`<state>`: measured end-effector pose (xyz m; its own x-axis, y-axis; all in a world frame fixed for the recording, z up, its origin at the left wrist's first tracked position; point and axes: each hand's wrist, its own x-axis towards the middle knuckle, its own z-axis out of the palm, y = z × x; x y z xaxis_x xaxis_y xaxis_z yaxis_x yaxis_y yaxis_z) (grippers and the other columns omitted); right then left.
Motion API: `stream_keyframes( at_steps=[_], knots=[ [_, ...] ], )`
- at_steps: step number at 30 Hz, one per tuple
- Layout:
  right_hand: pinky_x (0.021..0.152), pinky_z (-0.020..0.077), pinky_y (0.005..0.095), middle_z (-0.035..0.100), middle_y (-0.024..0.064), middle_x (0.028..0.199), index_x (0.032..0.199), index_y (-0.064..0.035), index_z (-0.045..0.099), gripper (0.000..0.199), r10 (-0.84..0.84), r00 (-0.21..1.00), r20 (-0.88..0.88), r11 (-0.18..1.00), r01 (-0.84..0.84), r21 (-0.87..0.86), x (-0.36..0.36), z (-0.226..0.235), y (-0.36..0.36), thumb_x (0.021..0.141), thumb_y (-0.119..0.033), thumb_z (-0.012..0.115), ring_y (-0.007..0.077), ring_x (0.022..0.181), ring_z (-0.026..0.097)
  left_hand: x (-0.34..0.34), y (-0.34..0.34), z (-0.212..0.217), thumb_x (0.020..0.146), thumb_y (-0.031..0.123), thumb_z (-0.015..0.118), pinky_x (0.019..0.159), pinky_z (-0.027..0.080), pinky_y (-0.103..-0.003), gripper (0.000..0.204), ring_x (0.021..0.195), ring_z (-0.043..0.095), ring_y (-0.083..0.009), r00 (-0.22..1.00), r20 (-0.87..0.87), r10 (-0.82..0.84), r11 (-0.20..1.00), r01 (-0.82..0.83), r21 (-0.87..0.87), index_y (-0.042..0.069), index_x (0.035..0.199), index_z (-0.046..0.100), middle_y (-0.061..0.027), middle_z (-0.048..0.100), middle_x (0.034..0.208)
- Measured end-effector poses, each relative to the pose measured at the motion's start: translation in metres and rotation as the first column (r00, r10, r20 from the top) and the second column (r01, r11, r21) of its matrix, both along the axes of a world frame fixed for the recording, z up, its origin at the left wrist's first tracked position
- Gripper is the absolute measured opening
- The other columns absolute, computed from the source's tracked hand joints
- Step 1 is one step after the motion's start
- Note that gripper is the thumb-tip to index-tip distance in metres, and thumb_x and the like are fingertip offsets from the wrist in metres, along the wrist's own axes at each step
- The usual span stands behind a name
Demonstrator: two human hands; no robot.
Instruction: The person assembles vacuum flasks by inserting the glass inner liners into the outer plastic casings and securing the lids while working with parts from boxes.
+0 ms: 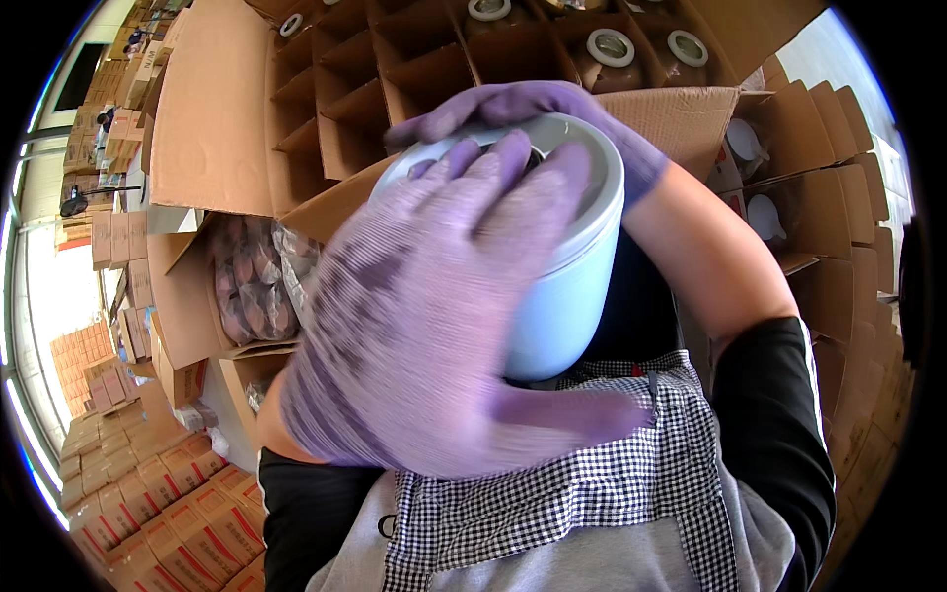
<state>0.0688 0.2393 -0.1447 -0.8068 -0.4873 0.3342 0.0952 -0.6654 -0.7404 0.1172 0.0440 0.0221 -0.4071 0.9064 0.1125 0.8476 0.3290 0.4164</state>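
A light-blue round jar (567,306) with a wide pale rim stands tilted in front of my apron. My right hand (562,99), in a purple glove, reaches round its far side and grips it near the rim. Over the jar's top lies my left hand (424,286), in a lilac glove with dark smudges. Its fingers are stretched apart across the top and its thumb sticks out to the right, smeared by motion. Under the left fingertips a dark round edge shows; most of the jar's top is hidden.
Just beyond is an open cardboard box (212,109) with dividers; several lidded glass jars (610,59) stand in its far and right cells. At left, another carton holds plastic-wrapped brownish items (252,281). Open cartons (829,217) line the right side; stacked boxes (187,513) fill the lower left.
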Motion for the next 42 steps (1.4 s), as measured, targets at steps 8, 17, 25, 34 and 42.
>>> stream_keyframes(
  at_steps=[8,17,25,34,42],
  knots=[
    [0.123,0.0328,0.0459,0.063,0.0180,0.142,0.138,-0.0031,0.065,0.048,-0.094,0.503,-0.859,0.634,0.696,0.338,0.033,0.033,0.017,0.107,-0.036,0.048,0.0323,0.140,0.054,-0.055,-0.077,-0.079,0.110,0.050,0.032,0.128,0.022,-0.044,0.070,0.149,0.043,-0.0371,0.936,0.162,0.311,0.857,-0.350,0.379,-0.006,0.150,0.051,-0.0201,0.055,0.152],
    [0.120,0.0351,0.0557,0.064,0.0259,0.137,0.132,0.0061,0.065,0.068,-0.187,0.614,-0.766,0.723,0.614,0.316,0.075,0.101,0.015,0.106,-0.051,0.039,0.0422,0.136,0.055,-0.024,-0.074,-0.081,0.106,0.068,0.021,0.129,0.015,-0.050,0.089,0.149,0.043,-0.0393,0.920,0.141,0.366,0.825,-0.391,0.408,-0.003,0.144,0.058,-0.0224,0.061,0.145],
    [0.122,0.0324,0.0546,0.063,0.0250,0.139,0.133,0.0040,0.066,0.066,-0.221,0.696,-0.683,0.651,0.627,0.429,0.059,0.105,0.012,0.108,-0.053,0.043,0.0406,0.137,0.055,-0.013,-0.073,-0.063,0.100,0.075,0.035,0.129,0.005,-0.053,0.087,0.154,0.036,-0.0381,0.973,0.012,0.232,0.802,-0.198,0.564,0.002,0.136,0.067,-0.0178,0.061,0.147],
    [0.125,0.0237,0.0525,0.060,0.0231,0.144,0.138,0.0077,0.059,0.069,-0.240,0.762,-0.602,0.574,0.611,0.544,0.061,0.092,0.016,0.109,-0.051,0.039,0.0395,0.144,0.048,0.010,-0.057,-0.057,0.103,0.071,0.035,0.128,0.016,-0.053,0.081,0.147,0.047,-0.0384,0.989,-0.055,0.137,0.815,-0.081,0.574,0.005,0.127,0.074,-0.0170,0.067,0.138],
    [0.111,0.0443,0.0437,0.061,0.0258,0.134,0.135,0.0074,0.057,0.058,-0.365,0.763,-0.534,0.600,0.631,0.491,0.054,0.072,0.003,0.113,-0.039,0.031,0.0357,0.128,0.059,0.004,-0.051,-0.069,0.101,0.072,0.040,0.129,0.009,-0.054,0.080,0.151,0.041,-0.0367,0.984,-0.078,0.162,0.801,-0.085,0.593,0.008,0.137,0.069,-0.0179,0.063,0.144]
  ],
)
